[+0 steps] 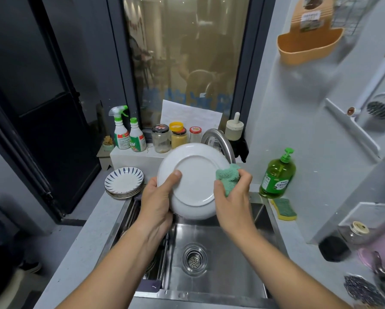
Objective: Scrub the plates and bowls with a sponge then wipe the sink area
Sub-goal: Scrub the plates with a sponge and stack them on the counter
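Observation:
A white plate is held upright over the steel sink, its underside facing me. My left hand grips its left rim, thumb on the back. My right hand holds a green cloth against the plate's right edge. A stack of blue-striped plates sits on the counter left of the sink. On the counter to the right lies a yellow-green sponge.
A curved faucet rises behind the plate. A green dish-soap bottle stands at the right. Spray bottles and jars line the back ledge. A drain rack fills the sink's left side. Cups and jars crowd the right counter.

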